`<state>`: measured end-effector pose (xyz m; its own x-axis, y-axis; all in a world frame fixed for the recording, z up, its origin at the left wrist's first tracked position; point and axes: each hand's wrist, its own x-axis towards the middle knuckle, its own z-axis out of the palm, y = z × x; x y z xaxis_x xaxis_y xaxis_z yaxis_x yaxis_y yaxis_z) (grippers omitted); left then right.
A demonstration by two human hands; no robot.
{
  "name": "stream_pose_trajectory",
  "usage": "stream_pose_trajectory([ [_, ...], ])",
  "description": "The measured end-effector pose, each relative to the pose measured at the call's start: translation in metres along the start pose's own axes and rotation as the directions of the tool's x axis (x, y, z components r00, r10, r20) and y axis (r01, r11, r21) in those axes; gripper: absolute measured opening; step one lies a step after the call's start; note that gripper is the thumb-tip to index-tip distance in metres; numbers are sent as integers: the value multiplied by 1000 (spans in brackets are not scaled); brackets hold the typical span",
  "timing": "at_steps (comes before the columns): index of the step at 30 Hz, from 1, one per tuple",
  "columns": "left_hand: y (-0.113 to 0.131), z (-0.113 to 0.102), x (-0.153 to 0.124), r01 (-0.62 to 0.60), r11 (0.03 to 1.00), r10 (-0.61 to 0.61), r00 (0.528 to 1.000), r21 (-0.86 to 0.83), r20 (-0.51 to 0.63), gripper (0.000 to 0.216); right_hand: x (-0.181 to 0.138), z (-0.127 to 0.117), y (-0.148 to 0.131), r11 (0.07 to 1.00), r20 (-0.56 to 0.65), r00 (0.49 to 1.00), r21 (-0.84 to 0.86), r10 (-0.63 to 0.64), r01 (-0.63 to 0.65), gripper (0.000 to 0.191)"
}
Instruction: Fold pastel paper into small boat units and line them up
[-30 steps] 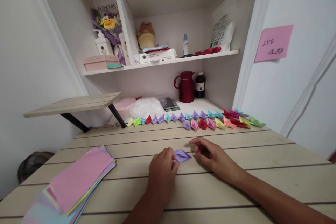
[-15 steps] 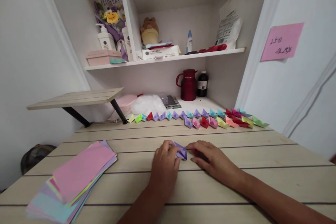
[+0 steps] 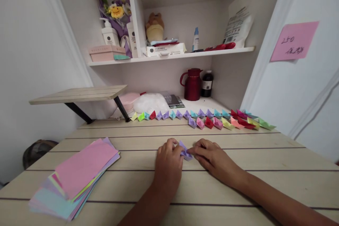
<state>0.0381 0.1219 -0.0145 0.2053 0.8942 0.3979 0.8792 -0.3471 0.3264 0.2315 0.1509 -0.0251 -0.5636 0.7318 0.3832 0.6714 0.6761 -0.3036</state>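
A small purple paper boat [image 3: 187, 155] rests near the middle of the table, its folds opened out. My left hand [image 3: 168, 162] grips its left end between thumb and fingers. From the other side, the bent fingers of my right hand [image 3: 217, 164] close on its right end, the index fingertip pressed to the paper. Part of the boat is hidden behind my left fingers. Beyond the hands, finished paper boats of several colours, among them a pink boat [image 3: 218, 123], stand in two rows along the table's back.
A fanned stack of coloured paper sheets [image 3: 84, 169] lies on the left of the wooden table [image 3: 127, 187]. Behind it rises a small wooden riser [image 3: 79, 93] on black legs. A red jug [image 3: 192, 84] and a dark bottle [image 3: 207, 84] stand under the shelf [image 3: 172, 55].
My right hand has come in from beside the boat to touch its right end. The boat now looks more opened out. The camera view has shifted slightly.
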Motion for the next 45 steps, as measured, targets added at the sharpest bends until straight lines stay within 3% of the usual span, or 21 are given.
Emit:
stream_pose_trajectory([
  [13, -2, 1, 1, 44, 998, -46, 997, 42, 60, 21, 4, -2, -14, 990, 43, 999, -137, 26, -20, 31],
  [18, -1, -1, 1, 75, 997, -77, 994, 32, 79, 25, -1, 0, -16, 993, 5, 1000, -118, 13, -12, 36],
  [28, -1, -4, 0, 44, 999, -45, 995, 16, 94, 19, -3, -7, -14, 996, -58, 998, 84, 40, -35, 36],
  [45, 1, -3, 1, 12, 999, -17, 993, 47, 115, 23, 0, -2, -14, 1000, -11, 1000, -28, -5, 4, 35],
])
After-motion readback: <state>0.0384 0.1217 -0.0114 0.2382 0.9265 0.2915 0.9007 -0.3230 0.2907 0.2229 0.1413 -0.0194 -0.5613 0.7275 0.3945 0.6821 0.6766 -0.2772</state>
